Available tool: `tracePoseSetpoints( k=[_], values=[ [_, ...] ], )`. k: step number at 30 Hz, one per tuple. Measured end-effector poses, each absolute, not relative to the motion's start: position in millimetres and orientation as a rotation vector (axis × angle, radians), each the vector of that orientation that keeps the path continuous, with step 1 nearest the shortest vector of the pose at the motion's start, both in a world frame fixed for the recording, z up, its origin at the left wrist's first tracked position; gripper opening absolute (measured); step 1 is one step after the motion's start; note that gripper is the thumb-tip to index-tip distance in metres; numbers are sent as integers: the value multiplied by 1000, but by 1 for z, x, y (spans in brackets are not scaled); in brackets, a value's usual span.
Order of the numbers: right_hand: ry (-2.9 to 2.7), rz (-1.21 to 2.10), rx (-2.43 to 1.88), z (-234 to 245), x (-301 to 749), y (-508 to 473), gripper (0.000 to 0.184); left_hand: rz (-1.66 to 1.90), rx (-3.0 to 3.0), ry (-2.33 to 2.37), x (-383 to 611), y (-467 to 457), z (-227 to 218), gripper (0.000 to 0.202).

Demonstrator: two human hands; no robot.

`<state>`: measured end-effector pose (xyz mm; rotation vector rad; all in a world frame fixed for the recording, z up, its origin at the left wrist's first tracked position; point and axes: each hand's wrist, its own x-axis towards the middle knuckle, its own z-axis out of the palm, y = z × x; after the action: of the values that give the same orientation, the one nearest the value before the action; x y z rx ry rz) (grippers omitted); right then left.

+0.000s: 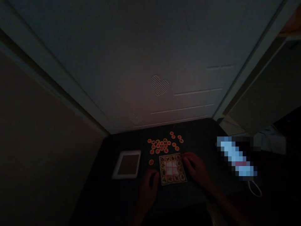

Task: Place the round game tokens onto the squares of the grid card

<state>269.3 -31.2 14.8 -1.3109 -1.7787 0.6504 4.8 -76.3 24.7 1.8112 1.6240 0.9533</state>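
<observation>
A shallow square box lies on the dark tabletop with round Chinese chess pieces set along its edges, around a bright pink-lined middle. Just left of it, my left hand rests loosely curled, thumb and fingers apart, with nothing visible in it. My right hand is at the box's upper right corner, fingers reaching toward the rim; in the dimness I cannot tell if they touch it. One red-marked piece lies alone above my left hand. Several loose pieces are spread flat beyond the box.
A white-rimmed square tray or lid lies at the left on the dark table. A pale panel with heart reliefs rises behind the table. At the right are a pixelated bright object and a white cord loop.
</observation>
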Motion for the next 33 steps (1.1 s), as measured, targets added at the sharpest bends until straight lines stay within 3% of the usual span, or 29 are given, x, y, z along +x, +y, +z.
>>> tracePoseSetpoints(
  k=[6, 11, 14, 17, 33],
  values=[
    [-1631, 581, -1392, 14, 276, -18, 28, 977, 2013, 1525, -13, -46, 57, 23],
    [-1623, 597, -1388, 10, 279, -17, 28, 653, 2366, 1448, -38, 35, 83, 24],
    [-1571, 602, -1434, 8, 282, -19, 29, 306, 2547, 1389, -46, 81, 80, 25],
    [-1503, 600, -1462, 8, 284, -21, 31, 206, 2590, 1326, -44, 108, 72, 21],
    [-1504, 641, -1394, 15, 282, -23, 28, 124, 2645, 1322, -34, 117, 69, 12]
  ],
)
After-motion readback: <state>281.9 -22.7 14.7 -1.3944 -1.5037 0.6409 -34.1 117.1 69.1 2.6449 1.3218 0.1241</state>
